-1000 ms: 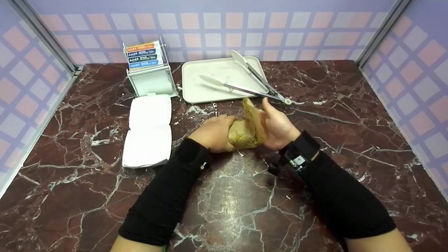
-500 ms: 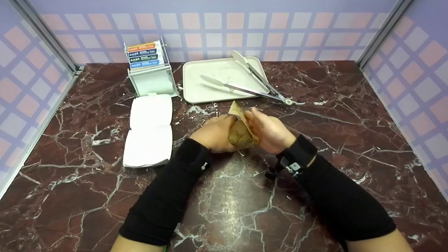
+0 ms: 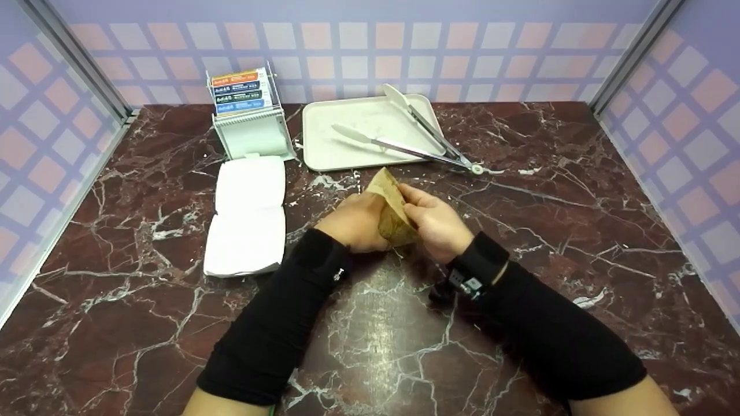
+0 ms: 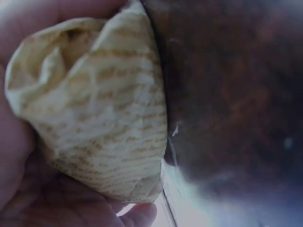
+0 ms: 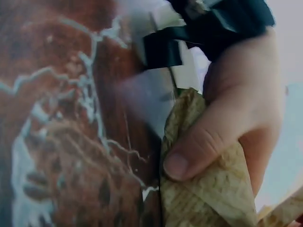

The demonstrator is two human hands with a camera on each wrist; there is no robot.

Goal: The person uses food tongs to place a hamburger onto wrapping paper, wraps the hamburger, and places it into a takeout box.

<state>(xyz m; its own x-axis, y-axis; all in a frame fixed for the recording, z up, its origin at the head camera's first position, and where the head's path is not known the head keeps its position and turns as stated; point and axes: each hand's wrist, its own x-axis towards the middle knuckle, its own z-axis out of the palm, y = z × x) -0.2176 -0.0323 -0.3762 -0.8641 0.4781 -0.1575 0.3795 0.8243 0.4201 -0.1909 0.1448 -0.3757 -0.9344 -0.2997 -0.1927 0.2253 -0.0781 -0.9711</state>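
A rounded bundle (image 3: 394, 226) wrapped in yellow-brown printed paper rests on the table before me. In the left wrist view the wrapped bundle (image 4: 109, 109) shows rows of print and a folded, crumpled end. My left hand (image 3: 355, 222) grips it from the left; its thumb presses the paper in the right wrist view. A loose paper flap (image 3: 384, 188) stands up at the far side of the bundle. My right hand (image 3: 439, 222) pinches the flap's right edge between thumb and fingers. What the paper covers is hidden.
On the left lies an open white clamshell box (image 3: 245, 216). Behind it stands a rack (image 3: 243, 98) with several coloured boxes. A white tray (image 3: 324, 141) at the back carries opened metal tongs (image 3: 416, 151), their hinge beyond the tray's edge. Patterned walls enclose the table.
My right hand has come left from flat beside the paper to pinching its edge. The upright flap has swung left over the bundle. The left hand stays in place.
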